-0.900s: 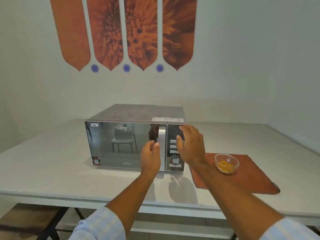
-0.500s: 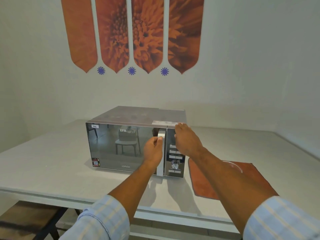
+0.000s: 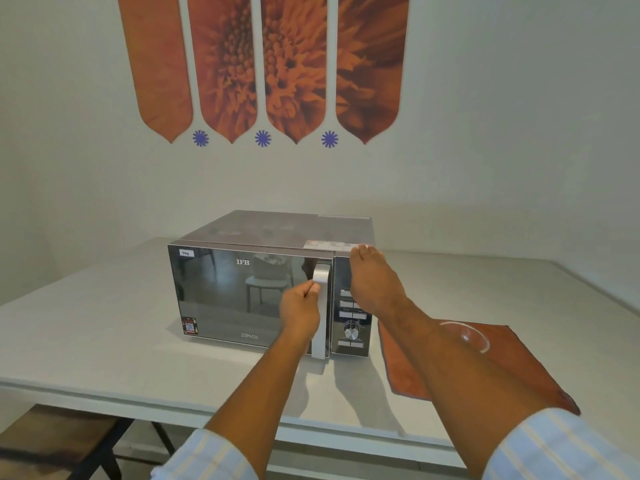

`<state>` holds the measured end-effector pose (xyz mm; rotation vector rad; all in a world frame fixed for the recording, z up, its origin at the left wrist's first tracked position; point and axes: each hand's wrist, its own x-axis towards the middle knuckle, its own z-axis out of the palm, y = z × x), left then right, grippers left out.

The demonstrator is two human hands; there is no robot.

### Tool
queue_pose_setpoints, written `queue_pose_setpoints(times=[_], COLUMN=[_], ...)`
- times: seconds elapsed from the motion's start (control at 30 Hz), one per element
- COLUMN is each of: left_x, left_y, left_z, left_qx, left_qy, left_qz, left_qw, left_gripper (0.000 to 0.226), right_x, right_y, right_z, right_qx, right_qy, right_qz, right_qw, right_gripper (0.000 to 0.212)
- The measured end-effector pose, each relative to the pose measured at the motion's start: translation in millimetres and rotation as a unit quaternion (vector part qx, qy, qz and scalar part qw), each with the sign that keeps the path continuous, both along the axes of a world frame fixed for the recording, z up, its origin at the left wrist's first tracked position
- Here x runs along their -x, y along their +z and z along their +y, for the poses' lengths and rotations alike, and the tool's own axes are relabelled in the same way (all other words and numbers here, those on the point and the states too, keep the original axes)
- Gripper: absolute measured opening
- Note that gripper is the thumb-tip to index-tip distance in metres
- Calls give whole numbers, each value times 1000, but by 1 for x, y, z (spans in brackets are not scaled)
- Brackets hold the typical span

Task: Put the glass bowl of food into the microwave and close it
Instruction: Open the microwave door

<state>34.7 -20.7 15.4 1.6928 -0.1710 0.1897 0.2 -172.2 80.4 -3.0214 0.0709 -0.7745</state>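
A silver microwave [image 3: 242, 292] with a mirrored door stands shut on the white table. My left hand [image 3: 299, 311] is closed around its vertical silver door handle [image 3: 320, 327]. Over the control panel, my right hand [image 3: 372, 282] lies flat with its fingertips on the microwave's top front right corner, holding nothing. The glass bowl [image 3: 474, 336] sits on an orange mat to the right of the microwave; my right forearm hides most of it, so only part of the rim shows and the food is hidden.
The orange mat [image 3: 519, 368] lies near the table's front right. The white table [image 3: 86, 327] extends left and behind the microwave, with a wall close behind. A bench and dark table legs [image 3: 90, 441] show below the front edge.
My left hand moved onto the door handle and closed on it. My right hand rose from the control panel to the microwave's top right corner. The door stays shut.
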Motion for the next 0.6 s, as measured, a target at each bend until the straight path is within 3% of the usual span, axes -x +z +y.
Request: queue_pose_setpoints(times=[0.23,0.4,0.5,0.6], left_x=[43,41,17,-6], left_y=[6,63,113,138], left_z=[63,104,119,128], left_qx=[-18,-27,-220,-482], left_qy=[-63,138,136,109], left_qz=[-23,-173,-189,-55], left_qw=[998,975,947,868], left_gripper=[33,38,38,52], right_x=[-1,2,2,3], right_y=[-3,-5,-6,-5], right_z=[0,5,7,6], right_qx=[-7,-20,-34,-48], right_qy=[3,-2,-5,1], right_qz=[-17,-27,-25,-23], right_qw=[1000,999,999,999], right_gripper=[71,78,79,76])
